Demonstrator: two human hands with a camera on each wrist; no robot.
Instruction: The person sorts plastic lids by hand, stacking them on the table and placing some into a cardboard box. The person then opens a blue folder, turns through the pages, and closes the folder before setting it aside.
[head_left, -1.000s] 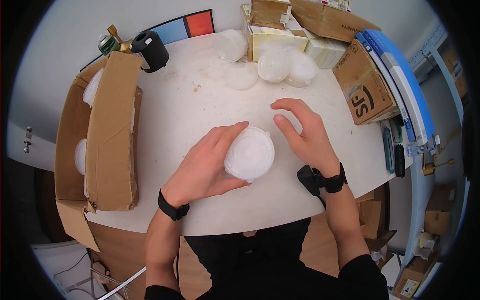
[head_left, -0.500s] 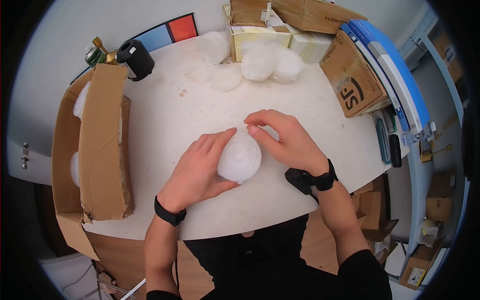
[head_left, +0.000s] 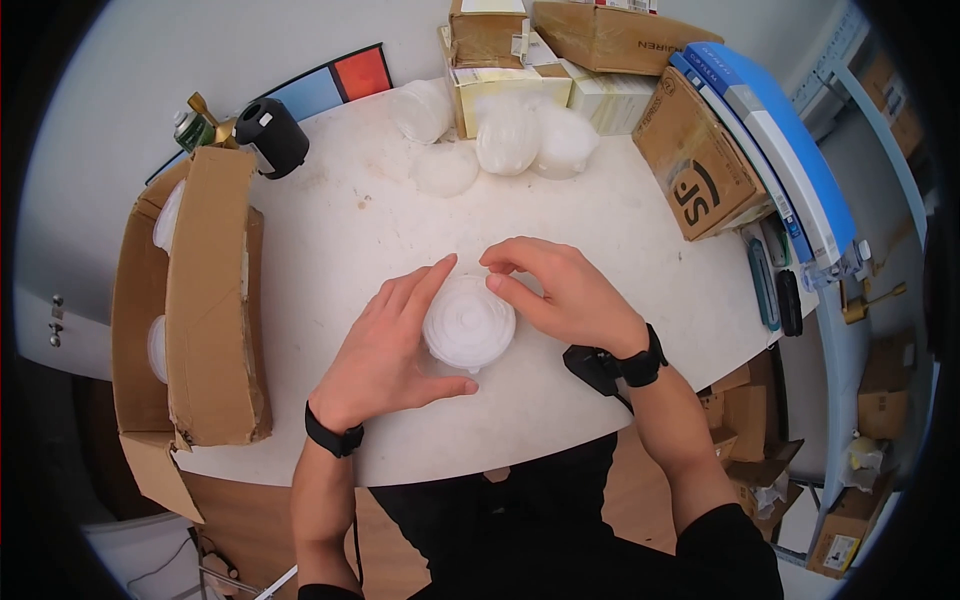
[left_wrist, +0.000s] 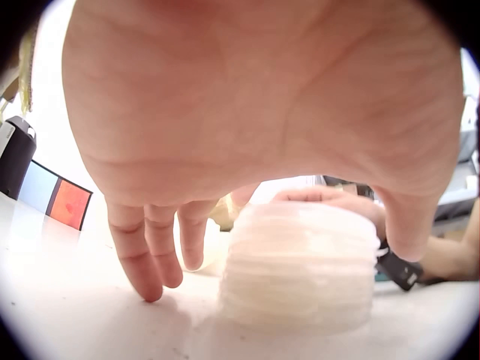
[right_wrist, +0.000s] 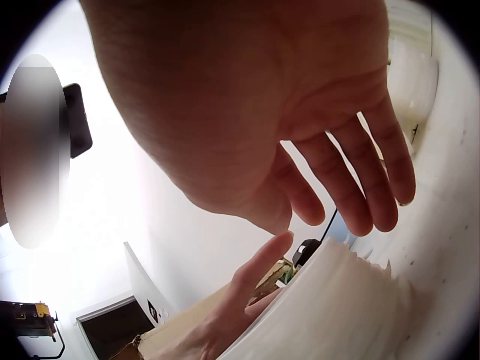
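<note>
A stack of round translucent white plastic lids (head_left: 470, 325) stands on the white table. Seen from the side in the left wrist view, the stack (left_wrist: 300, 274) shows many ridged rims. My left hand (head_left: 375, 350) is spread around its left side, the thumb apart from the fingers. In the left wrist view, light shows between those fingers and the stack. At the upper right of the stack is my right hand (head_left: 570, 300), its thumb tip right at the rim and its fingers loosely bent. Nothing lies between the right hand's fingers in the right wrist view.
An open cardboard box (head_left: 215, 300) with white round pieces inside stands at the left. Translucent plastic bowls (head_left: 508, 137) and a flat lid (head_left: 443, 170) lie at the back. A black canister (head_left: 272, 137), a carton (head_left: 695, 155) and blue binders (head_left: 780, 130) line the edges.
My left hand has loosened from around the lid stack, its thumb now away from the rim. My right hand has come in from the right to the stack's upper right side.
</note>
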